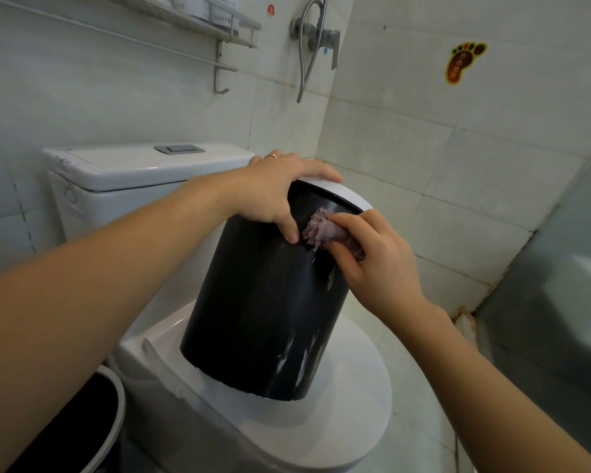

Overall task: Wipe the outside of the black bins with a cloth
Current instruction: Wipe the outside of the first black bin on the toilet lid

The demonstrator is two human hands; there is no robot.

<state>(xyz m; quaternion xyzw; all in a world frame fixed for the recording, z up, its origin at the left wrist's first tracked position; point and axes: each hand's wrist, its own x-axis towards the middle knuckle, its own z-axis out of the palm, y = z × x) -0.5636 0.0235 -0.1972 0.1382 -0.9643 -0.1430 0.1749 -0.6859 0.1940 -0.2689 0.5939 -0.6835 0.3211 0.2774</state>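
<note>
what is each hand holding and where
The left hand grips the black bin at its white rim. The right hand holds the bunched cloth by its right part.

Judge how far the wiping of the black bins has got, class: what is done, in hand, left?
Done: nothing looks finished. In hand: the left hand steadies the black bin on the closed toilet lid, while the right hand presses a purple cloth to its upper side. Left: pale streaks lower down, and the second bin on the floor.
</note>
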